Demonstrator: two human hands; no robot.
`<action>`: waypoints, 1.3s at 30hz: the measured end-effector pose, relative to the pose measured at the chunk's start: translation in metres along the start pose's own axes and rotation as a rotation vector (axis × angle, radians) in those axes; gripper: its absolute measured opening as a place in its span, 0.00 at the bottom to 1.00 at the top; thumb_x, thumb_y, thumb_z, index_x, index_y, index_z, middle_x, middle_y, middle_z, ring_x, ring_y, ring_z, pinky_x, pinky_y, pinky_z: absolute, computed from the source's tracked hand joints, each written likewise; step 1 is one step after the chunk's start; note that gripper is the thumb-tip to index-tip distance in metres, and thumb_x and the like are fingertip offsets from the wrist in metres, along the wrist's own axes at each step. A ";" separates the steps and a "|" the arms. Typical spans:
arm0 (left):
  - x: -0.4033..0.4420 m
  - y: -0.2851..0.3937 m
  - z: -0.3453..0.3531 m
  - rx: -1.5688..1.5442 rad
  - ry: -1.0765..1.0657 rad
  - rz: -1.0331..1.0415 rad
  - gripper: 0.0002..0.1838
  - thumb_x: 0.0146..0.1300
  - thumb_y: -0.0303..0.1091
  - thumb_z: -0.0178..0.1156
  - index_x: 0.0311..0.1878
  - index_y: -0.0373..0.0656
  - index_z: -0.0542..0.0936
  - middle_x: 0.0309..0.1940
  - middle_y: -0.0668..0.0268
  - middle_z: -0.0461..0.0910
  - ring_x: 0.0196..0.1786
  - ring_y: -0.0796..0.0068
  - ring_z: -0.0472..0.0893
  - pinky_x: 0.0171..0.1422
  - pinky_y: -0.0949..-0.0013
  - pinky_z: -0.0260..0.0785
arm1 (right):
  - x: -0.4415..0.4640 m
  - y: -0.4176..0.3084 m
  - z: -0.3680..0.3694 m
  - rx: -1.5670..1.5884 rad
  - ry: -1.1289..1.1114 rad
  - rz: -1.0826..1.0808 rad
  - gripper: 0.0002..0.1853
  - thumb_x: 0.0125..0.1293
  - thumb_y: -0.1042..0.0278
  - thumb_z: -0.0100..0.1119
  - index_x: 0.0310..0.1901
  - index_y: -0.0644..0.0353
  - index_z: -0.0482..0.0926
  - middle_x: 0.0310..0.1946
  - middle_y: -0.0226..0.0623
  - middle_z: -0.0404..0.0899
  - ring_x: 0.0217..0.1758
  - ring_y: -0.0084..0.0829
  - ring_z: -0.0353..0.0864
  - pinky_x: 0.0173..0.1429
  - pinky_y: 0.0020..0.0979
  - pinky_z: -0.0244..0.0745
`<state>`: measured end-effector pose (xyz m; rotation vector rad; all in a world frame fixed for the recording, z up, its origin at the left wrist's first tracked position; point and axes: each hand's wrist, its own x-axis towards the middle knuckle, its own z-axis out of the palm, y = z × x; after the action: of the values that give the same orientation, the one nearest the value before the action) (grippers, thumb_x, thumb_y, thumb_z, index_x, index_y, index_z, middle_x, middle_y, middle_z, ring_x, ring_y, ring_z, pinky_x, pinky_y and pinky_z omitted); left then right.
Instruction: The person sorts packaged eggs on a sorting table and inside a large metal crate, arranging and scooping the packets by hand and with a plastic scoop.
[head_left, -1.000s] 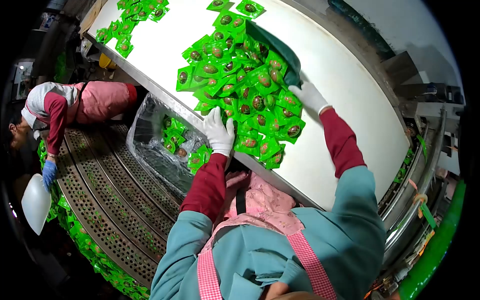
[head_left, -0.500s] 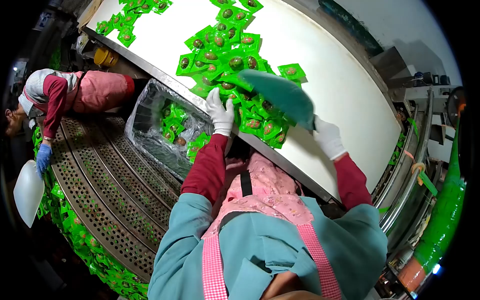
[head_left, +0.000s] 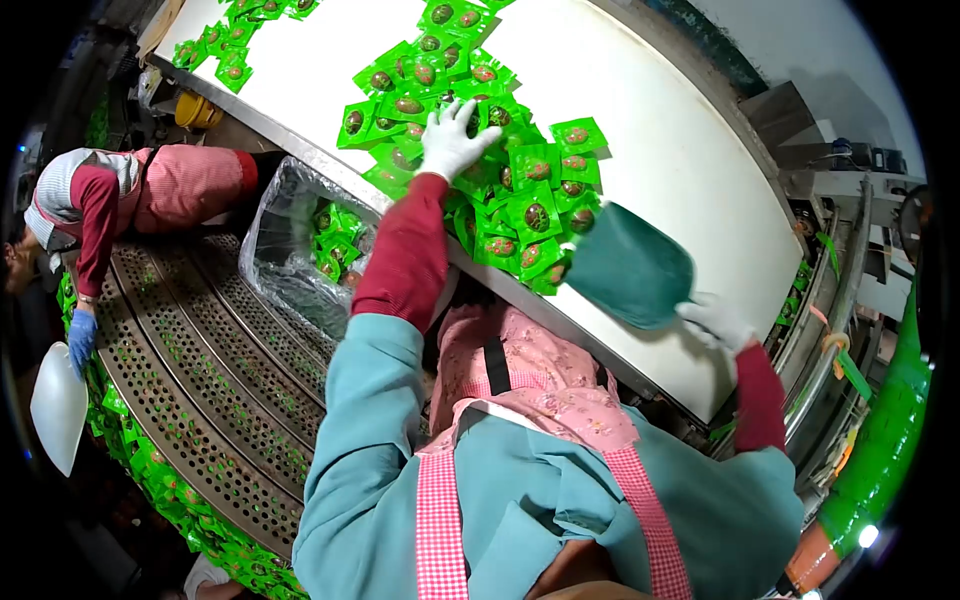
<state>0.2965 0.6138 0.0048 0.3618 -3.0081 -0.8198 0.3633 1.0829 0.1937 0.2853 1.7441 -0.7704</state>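
Note:
My left hand (head_left: 457, 140), in a white glove, rests with fingers spread on a heap of small green packets (head_left: 535, 215). Each packet shows a dark, roundish picture or content. In my right hand (head_left: 716, 322), also gloved in white, is the handle end of a dark green plastic scoop (head_left: 635, 268). Its blade lies low over the white table (head_left: 640, 120), just right of the heap, with its far edge close to the packets. The grip itself is partly hidden by my fingers.
A plastic-lined bin (head_left: 290, 215) holding several green packets stands against the table's near edge. At left, a co-worker in a blue glove (head_left: 82, 340) holds a white scoop (head_left: 58, 410) beside perforated metal steps (head_left: 200, 370). A green wrapped pipe (head_left: 885, 450) rises at right.
My right hand has drawn the scoop off the heap, rightward and toward me. My left hand has moved from the table's near edge forward onto the packets.

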 end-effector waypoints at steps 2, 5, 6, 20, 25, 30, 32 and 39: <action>-0.010 0.020 0.008 0.105 0.077 -0.047 0.41 0.52 0.69 0.56 0.67 0.59 0.68 0.64 0.59 0.68 0.68 0.45 0.62 0.69 0.47 0.56 | 0.041 -0.035 0.040 0.039 -0.048 -0.132 0.15 0.69 0.56 0.52 0.30 0.56 0.66 0.13 0.22 0.64 0.08 0.15 0.57 0.11 0.22 0.52; -0.020 0.035 0.005 0.122 0.078 -0.041 0.38 0.51 0.69 0.58 0.62 0.59 0.73 0.60 0.61 0.72 0.66 0.53 0.64 0.66 0.42 0.54 | 0.110 -0.075 0.094 0.234 -0.065 -0.264 0.15 0.69 0.55 0.51 0.32 0.56 0.65 0.14 0.24 0.64 0.09 0.16 0.58 0.11 0.22 0.53; -0.017 0.037 0.002 0.126 0.059 -0.047 0.37 0.51 0.69 0.58 0.61 0.59 0.74 0.58 0.61 0.72 0.66 0.55 0.65 0.66 0.42 0.54 | 0.125 -0.082 0.102 0.298 -0.073 -0.287 0.15 0.70 0.55 0.51 0.33 0.56 0.65 0.15 0.25 0.64 0.09 0.16 0.59 0.11 0.22 0.54; 0.008 0.042 0.000 -0.105 -0.193 0.224 0.35 0.58 0.60 0.59 0.62 0.47 0.73 0.62 0.53 0.70 0.66 0.54 0.67 0.68 0.57 0.62 | 0.149 -0.086 0.140 0.623 -0.145 -0.342 0.11 0.68 0.57 0.53 0.36 0.57 0.71 0.22 0.26 0.73 0.15 0.15 0.67 0.16 0.20 0.64; -0.008 0.027 -0.091 -0.735 -0.117 0.011 0.36 0.57 0.50 0.64 0.65 0.43 0.68 0.65 0.56 0.67 0.65 0.63 0.70 0.68 0.67 0.62 | 0.151 -0.084 0.140 0.656 -0.170 -0.349 0.11 0.68 0.57 0.53 0.38 0.57 0.71 0.22 0.27 0.73 0.15 0.16 0.67 0.16 0.21 0.64; -0.153 -0.002 -0.089 -0.304 0.148 0.182 0.54 0.43 0.46 0.75 0.71 0.38 0.56 0.71 0.52 0.54 0.74 0.55 0.54 0.76 0.55 0.48 | 0.151 -0.084 0.137 0.660 -0.193 -0.333 0.11 0.68 0.58 0.54 0.38 0.57 0.72 0.23 0.27 0.73 0.15 0.16 0.67 0.16 0.21 0.65; -0.193 0.015 -0.057 0.034 -0.017 0.187 0.58 0.35 0.48 0.78 0.69 0.38 0.58 0.69 0.47 0.54 0.73 0.45 0.53 0.75 0.52 0.48 | 0.151 -0.085 0.138 0.657 -0.196 -0.340 0.11 0.68 0.58 0.54 0.39 0.58 0.72 0.23 0.27 0.73 0.16 0.16 0.68 0.16 0.21 0.65; -0.149 0.032 -0.037 0.002 0.035 0.161 0.42 0.42 0.41 0.71 0.64 0.51 0.67 0.48 0.54 0.72 0.49 0.52 0.75 0.50 0.57 0.72 | 0.146 -0.084 0.128 0.645 -0.177 -0.333 0.12 0.68 0.58 0.54 0.39 0.59 0.72 0.23 0.27 0.72 0.15 0.15 0.67 0.15 0.19 0.63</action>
<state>0.4367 0.6550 0.0611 0.1302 -2.9575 -0.7894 0.3684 0.9108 0.0707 0.3475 1.3498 -1.5526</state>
